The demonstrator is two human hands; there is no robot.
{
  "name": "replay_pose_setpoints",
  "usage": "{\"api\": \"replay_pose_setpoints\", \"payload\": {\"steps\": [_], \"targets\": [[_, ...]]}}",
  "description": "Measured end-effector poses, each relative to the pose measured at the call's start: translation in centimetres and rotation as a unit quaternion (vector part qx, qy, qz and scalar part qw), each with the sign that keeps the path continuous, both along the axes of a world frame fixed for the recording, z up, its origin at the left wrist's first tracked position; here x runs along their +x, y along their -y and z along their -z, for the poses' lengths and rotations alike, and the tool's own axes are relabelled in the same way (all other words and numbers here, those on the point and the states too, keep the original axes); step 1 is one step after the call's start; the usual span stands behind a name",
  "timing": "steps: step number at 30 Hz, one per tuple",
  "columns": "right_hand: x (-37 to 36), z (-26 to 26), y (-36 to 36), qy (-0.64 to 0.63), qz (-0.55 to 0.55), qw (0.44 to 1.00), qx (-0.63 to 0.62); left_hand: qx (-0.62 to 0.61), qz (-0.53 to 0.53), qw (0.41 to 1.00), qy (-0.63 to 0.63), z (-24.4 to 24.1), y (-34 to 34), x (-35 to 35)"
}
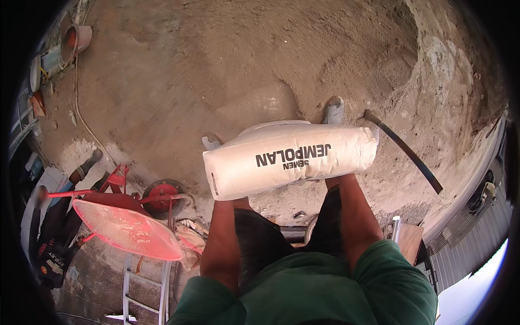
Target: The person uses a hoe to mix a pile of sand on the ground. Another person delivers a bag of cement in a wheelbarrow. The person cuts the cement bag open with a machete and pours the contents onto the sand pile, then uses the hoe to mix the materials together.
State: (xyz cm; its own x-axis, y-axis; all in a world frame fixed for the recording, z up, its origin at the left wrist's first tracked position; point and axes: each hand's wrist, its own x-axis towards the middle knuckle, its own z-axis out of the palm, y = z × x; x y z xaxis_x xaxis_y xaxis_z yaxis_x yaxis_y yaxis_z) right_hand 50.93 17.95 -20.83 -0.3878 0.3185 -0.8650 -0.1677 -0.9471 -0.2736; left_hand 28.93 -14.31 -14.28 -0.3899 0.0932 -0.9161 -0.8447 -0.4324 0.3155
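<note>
A white woven cement sack [292,158] with black printing lies crosswise in front of my legs, lifted off the ground and slightly tilted. My left forearm [221,239] runs to its underside near the left end. Toward the right part of the sack reaches my right forearm [359,215]. Both hands are hidden behind the sack, which rests in their hold. Beyond it spreads a bed of damp grey-brown sand or mortar [243,53], with a smooth pale patch [268,99] just past the sack. My dusty right boot [334,110] shows at its edge.
At left, a person [61,227] grips a handle of a red wheelbarrow [126,223]. An aluminium ladder [144,280] lies below that. A dark pole [406,152] slants on the right. Buckets [79,38] stand at upper left, and corrugated metal sheeting [467,243] borders the right.
</note>
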Motion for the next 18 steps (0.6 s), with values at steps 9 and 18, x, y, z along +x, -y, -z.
{"api": "replay_pose_setpoints", "payload": {"steps": [9,18], "targets": [[-4.9,-1.3,-9.0,-0.182,0.046,0.980,0.058,0.227,0.178,0.936,-0.202,-8.3,-12.7,-16.4],[-15.3,0.9,-12.2,0.007,-0.077,0.992,0.095,-0.044,0.172,0.965,-0.195,0.2,-18.2,-22.2]]}}
